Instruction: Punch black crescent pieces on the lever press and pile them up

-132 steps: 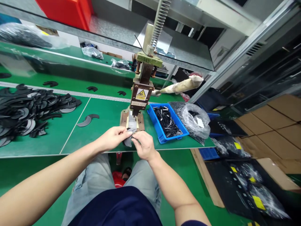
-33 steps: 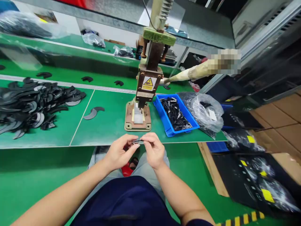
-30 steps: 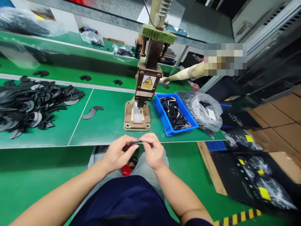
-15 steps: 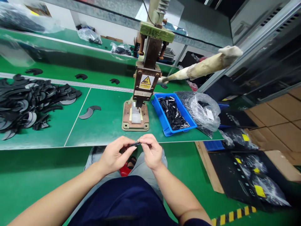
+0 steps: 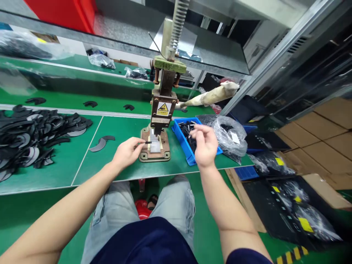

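Note:
My left hand (image 5: 128, 153) pinches a small black strip (image 5: 148, 142), whose end reaches over the metal block (image 5: 155, 146) on the base of the hand press (image 5: 164, 106). The press head stands just above and behind the strip. On the right, my right hand (image 5: 204, 145) hovers over the blue bin (image 5: 183, 143) of small black parts (image 5: 188, 129). Its fingers are curled, and whether something is between the fingertips is too small to tell.
A heap of black curved pieces (image 5: 24, 139) covers the table's left part. Two curved pieces (image 5: 98, 145) lie left of the press. The press lever (image 5: 211, 96) sticks out rightward. Behind the bin sits a clear plastic bag (image 5: 239, 141).
My hands have separated from their shared hold on the black piece. The left moved forward to the press with the strip; the right moved right and forward over the blue bin.

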`<control>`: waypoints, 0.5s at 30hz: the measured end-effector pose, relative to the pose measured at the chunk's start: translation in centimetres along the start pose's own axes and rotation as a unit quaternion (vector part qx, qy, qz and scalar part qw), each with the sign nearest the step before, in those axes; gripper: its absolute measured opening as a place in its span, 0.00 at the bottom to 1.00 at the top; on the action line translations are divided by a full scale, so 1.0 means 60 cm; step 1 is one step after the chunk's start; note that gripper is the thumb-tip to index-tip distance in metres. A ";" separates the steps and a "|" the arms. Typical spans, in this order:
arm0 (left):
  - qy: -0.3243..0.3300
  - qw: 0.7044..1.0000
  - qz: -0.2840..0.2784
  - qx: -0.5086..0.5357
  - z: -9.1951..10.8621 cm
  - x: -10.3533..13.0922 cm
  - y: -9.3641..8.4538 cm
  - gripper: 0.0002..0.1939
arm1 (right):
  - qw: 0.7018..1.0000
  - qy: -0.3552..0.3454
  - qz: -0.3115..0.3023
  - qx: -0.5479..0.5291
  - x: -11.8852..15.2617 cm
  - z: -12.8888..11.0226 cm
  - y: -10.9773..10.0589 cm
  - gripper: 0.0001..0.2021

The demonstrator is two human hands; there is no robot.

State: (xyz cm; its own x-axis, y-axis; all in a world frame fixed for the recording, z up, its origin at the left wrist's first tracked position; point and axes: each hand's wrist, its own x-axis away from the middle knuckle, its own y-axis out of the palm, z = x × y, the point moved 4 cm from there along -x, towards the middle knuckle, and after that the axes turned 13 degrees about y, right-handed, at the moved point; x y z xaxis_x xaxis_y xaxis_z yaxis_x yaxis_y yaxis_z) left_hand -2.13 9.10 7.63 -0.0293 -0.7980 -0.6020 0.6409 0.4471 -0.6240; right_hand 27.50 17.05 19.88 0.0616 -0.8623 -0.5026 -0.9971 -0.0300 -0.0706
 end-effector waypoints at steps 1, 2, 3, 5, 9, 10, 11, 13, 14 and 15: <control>-0.004 1.000 -0.016 -0.019 -0.015 -0.015 0.009 0.14 | 0.999 -0.052 -0.001 -0.001 -0.035 -0.025 -0.005 0.15; -0.005 0.999 -0.036 -0.038 -0.027 -0.028 0.017 0.14 | 0.995 -0.097 -0.015 0.005 -0.065 -0.051 -0.007 0.20; -0.003 0.997 -0.058 -0.057 -0.036 -0.039 0.026 0.15 | 0.990 -0.135 -0.034 0.009 -0.090 -0.074 -0.006 0.24; 0.012 0.991 -0.101 -0.090 -0.043 -0.055 0.043 0.15 | 0.979 -0.180 -0.089 0.019 -0.122 -0.114 0.003 0.30; 0.046 0.980 -0.147 -0.122 -0.039 -0.068 0.064 0.17 | 0.976 -0.181 -0.117 0.019 -0.124 -0.152 0.021 0.25; 0.053 0.979 -0.152 -0.126 -0.037 -0.071 0.067 0.17 | 0.979 -0.177 -0.105 0.014 -0.114 -0.154 0.024 0.22; 0.060 0.977 -0.156 -0.129 -0.035 -0.073 0.069 0.17 | 0.981 -0.173 -0.090 0.009 -0.102 -0.153 0.026 0.19; 0.071 0.976 -0.163 -0.127 -0.033 -0.078 0.072 0.18 | 0.984 -0.166 -0.057 0.005 -0.069 -0.142 0.029 0.12; 0.073 0.976 -0.166 -0.123 -0.032 -0.080 0.073 0.17 | 0.985 -0.165 -0.042 0.010 -0.050 -0.131 0.030 0.08; 0.072 0.976 -0.168 -0.118 -0.031 -0.081 0.074 0.17 | 0.985 -0.167 -0.030 0.021 -0.030 -0.117 0.029 0.05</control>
State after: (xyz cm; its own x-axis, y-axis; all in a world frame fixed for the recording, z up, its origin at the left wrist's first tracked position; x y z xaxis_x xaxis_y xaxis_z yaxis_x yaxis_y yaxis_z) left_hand -0.58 15.76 6.84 -0.3256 -0.8580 -0.3974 0.3820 0.2651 -0.8853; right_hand 25.31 15.00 26.70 0.1395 -0.6453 -0.7511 -0.9888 -0.0498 -0.1408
